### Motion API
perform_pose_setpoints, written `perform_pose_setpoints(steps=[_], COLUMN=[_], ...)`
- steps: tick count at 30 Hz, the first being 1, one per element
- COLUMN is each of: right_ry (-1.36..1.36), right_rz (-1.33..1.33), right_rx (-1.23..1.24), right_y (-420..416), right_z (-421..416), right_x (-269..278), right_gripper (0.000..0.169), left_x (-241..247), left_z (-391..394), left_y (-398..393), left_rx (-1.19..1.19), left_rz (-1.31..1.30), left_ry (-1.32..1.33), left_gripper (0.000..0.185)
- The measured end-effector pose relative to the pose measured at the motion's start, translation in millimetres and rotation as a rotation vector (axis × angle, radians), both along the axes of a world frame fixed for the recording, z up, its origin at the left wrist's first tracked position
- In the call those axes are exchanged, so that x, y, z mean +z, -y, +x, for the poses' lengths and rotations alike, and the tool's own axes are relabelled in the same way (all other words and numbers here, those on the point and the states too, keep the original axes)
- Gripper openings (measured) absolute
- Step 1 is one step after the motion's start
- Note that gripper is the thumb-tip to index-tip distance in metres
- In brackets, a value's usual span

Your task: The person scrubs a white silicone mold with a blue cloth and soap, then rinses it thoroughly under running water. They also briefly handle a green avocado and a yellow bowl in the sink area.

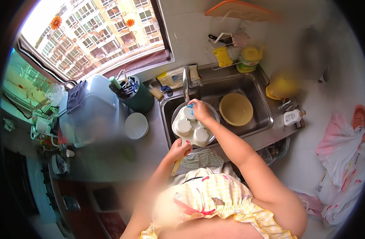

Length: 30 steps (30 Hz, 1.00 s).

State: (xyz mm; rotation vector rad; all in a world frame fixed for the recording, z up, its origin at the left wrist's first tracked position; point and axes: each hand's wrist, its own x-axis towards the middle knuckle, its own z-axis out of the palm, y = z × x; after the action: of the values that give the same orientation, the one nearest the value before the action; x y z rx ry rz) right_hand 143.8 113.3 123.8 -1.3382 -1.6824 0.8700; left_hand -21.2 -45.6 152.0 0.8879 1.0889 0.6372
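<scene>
Over the left basin of the steel sink (165, 119), my left hand (180, 149) grips the pale yellow handle (177, 166) of a white pan (191, 136). Several round raised parts stand up from the pan's underside or top; I cannot tell which side faces up. My right hand (199, 110) pinches a small blue cloth or scrubber (191, 108) against the pan's far part, just below the faucet (186, 83). A round metal bowl or pot (214, 113) lies beneath the pan, partly hidden by it.
A tan bowl (236, 109) sits in the right basin. Left of the sink are a whitish round container (136, 125), a dark green knife holder (140, 97) and a translucent blue bin (95, 110). Behind stand a wipes pack (175, 78), a wire rack with a yellow sponge (222, 56) and a detergent bottle (248, 59).
</scene>
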Motion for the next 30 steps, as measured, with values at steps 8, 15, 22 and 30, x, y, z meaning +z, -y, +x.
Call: perform_pose_setpoints(steps=[8,15,22,30], right_ry=[0.31,0.291,0.254,0.417], right_rz=[0.054,-0.012,0.075,-0.102], right_rx=[0.236,-0.063,0.028,-0.126], right_y=[59.2,48.6,33.4,34.0], right_z=[-45.7,41.3,14.9,78.7], right_x=[39.3,-9.1,9.5,-21.0], right_gripper=[0.034,0.027,0.032,0.026], left_x=[-40.5,-29.4,-20.1,-6.1], left_z=[18.7,10.2,23.4,32.2], left_y=[-19.9,-36.3,-38.4,-35.5], left_rx=[0.044,0.125,-0.089,-0.166], left_rz=[0.003,-0.133,-0.101,0.517], left_ry=[0.026,0.107,-0.041,-0.811], left_gripper=[0.019,0.021,0.017,0.022])
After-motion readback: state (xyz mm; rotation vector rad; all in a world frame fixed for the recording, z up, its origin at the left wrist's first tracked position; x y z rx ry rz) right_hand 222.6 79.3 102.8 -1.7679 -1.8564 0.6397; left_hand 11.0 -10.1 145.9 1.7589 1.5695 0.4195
